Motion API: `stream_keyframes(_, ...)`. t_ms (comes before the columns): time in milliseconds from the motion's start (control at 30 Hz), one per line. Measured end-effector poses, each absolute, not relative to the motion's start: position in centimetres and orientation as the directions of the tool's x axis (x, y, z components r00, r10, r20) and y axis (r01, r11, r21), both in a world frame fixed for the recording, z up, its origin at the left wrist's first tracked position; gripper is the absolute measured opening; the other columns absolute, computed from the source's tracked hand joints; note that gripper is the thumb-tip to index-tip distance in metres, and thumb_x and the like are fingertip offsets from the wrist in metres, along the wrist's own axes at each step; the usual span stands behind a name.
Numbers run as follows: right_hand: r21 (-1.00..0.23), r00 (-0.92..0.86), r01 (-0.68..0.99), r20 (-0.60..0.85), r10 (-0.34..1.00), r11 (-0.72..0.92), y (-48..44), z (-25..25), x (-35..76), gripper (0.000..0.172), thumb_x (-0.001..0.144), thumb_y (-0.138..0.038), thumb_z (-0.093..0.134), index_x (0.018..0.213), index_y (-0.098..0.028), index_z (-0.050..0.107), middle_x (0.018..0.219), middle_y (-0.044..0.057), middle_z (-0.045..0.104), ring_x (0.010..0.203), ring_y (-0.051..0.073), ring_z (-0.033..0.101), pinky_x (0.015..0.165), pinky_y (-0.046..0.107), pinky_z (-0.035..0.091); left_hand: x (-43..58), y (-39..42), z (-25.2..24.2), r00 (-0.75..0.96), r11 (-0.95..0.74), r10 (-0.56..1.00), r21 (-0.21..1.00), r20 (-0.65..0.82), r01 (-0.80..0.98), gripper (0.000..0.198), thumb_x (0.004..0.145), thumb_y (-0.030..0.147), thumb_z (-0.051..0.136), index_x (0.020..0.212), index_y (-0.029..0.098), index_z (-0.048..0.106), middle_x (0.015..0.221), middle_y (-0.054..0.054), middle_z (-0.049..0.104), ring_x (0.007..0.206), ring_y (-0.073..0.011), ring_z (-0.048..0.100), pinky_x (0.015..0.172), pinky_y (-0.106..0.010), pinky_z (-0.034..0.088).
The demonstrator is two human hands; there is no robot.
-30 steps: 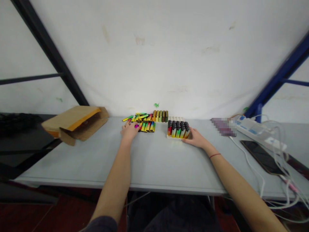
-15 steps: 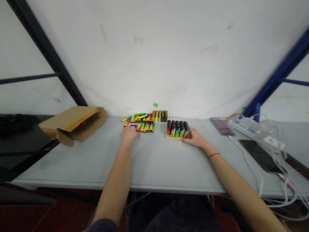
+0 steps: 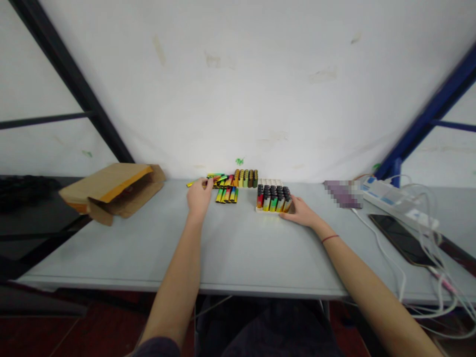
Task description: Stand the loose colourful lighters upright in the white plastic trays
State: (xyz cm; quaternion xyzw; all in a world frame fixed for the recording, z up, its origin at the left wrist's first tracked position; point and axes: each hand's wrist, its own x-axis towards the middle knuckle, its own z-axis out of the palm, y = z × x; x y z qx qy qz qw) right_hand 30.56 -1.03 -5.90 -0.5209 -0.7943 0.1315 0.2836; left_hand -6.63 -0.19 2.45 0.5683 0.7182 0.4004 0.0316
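Note:
Loose colourful lighters (image 3: 225,191) lie in a pile at the back of the grey table (image 3: 238,248). My left hand (image 3: 199,197) is on the pile's left part, fingers curled over several lighters and hiding them; whether it grips one is unclear. Behind the pile a short row of lighters (image 3: 246,178) stands upright. To the right is a white tray (image 3: 270,182) filled with upright black-capped lighters (image 3: 273,198), its back row of slots bare. My right hand (image 3: 302,212) holds the tray's front right corner.
An open cardboard box (image 3: 111,191) lies on its side at the table's left. At the right are a blurred purple object (image 3: 342,194), a white power strip (image 3: 394,201), a dark phone (image 3: 399,240) and trailing cables (image 3: 390,263). A white wall stands right behind the table.
My left hand drew back a little from the pile, then moved forward over its left part, covering the red and magenta lighters. My right hand and the tray stayed put.

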Motion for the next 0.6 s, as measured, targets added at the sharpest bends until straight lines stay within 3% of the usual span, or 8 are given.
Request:
stream_keyframes(67, -0.5, -0.293, 0.764, 0.296, 0.909, 0.408, -1.1, -5.8, 30.5, 0.078, 0.075, -0.047, 0.079, 0.139, -0.011, 0.054, 0.13, 0.019, 0.069, 0.117, 0.037, 0.063, 0.103, 0.048, 0.05, -6.0, 0.1, 2.3, -0.392, -0.138, 0.794, 0.765, 0.465, 0.629, 0.025, 0.094, 0.04, 0.054, 0.086, 0.019, 0.065, 0.093, -0.01, 0.076, 0.091, -0.0232, 0.072, 0.082, -0.03, 0.051)
stream_keyframes(167, -0.501, -0.289, 0.763, 0.3, 0.909, 0.408, -1.1, -5.8, 30.5, 0.077, 0.074, -0.047, 0.081, 0.138, -0.011, 0.055, 0.129, 0.019, 0.069, 0.117, 0.037, 0.063, 0.103, 0.047, 0.05, -4.6, 0.6, 1.5, -0.471, -0.269, 0.799, 0.923, 0.373, 0.276, 0.032, 0.095, 0.045, 0.054, 0.074, 0.021, 0.053, 0.066, 0.0, 0.064, 0.063, -0.0149, 0.065, 0.063, -0.024, 0.049)
stream_keyframes(267, -0.507, -0.295, 0.747, 0.326, 0.898, 0.429, -1.1, -5.8, 30.5, 0.075, 0.073, -0.047, 0.082, 0.137, -0.015, 0.056, 0.126, 0.016, 0.071, 0.115, 0.036, 0.064, 0.102, 0.047, 0.051, -3.1, 1.1, 0.6, -0.474, -0.259, 0.855, 0.965, 0.213, -0.033, 0.034, 0.095, 0.045, 0.055, 0.072, 0.023, 0.044, 0.053, 0.008, 0.044, 0.041, -0.0084, 0.046, 0.047, -0.02, 0.039)
stream_keyframes(367, -0.505, -0.293, 0.748, 0.33, 0.897, 0.43, -1.0, -5.8, 30.5, 0.075, 0.074, -0.047, 0.081, 0.136, -0.014, 0.057, 0.125, 0.016, 0.071, 0.114, 0.036, 0.064, 0.101, 0.047, 0.052, -1.8, 1.4, 0.1, -0.365, -0.141, 0.931, 0.938, 0.016, -0.318, 0.027, 0.092, 0.034, 0.059, 0.075, 0.023, 0.042, 0.052, 0.011, 0.041, 0.036, -0.0061, 0.035, 0.04, -0.018, 0.031)
stream_keyframes(433, -0.494, -0.293, 0.76, 0.318, 0.901, 0.422, -1.1, -5.8, 30.5, 0.074, 0.073, -0.047, 0.081, 0.135, -0.013, 0.057, 0.124, 0.017, 0.071, 0.112, 0.036, 0.064, 0.1, 0.048, 0.052, -1.3, 1.3, 0.1, -0.235, -0.028, 0.968, 0.889, -0.09, -0.456, 0.022, 0.084, 0.019, 0.066, 0.076, 0.021, 0.045, 0.056, 0.008, 0.05, 0.039, -0.0059, 0.042, 0.041, -0.018, 0.035)
stream_keyframes(500, -0.48, -0.299, 0.771, 0.306, 0.904, 0.418, -1.1, -5.7, 30.4, 0.073, 0.074, -0.048, 0.079, 0.134, -0.012, 0.057, 0.123, 0.018, 0.071, 0.11, 0.036, 0.064, 0.099, 0.048, 0.052, -0.9, 1.1, 0.3, -0.138, 0.042, 0.981, 0.841, -0.137, -0.539, 0.02, 0.078, 0.007, 0.068, 0.081, 0.019, 0.052, 0.068, 0.002, 0.064, 0.05, -0.0075, 0.057, 0.05, -0.018, 0.046)
stream_keyframes(600, -0.471, -0.303, 0.777, 0.3, 0.905, 0.417, -1.1, -5.5, 30.3, 0.072, 0.075, -0.048, 0.078, 0.133, -0.011, 0.057, 0.122, 0.018, 0.071, 0.109, 0.036, 0.064, 0.097, 0.049, 0.053, -0.2, 0.4, 0.4, -0.035, 0.119, 0.984, 0.8, -0.172, -0.588, 0.015, 0.085, 0.007, 0.069, 0.092, 0.017, 0.06, 0.088, -0.004, 0.073, 0.074, -0.0129, 0.072, 0.067, -0.024, 0.057)
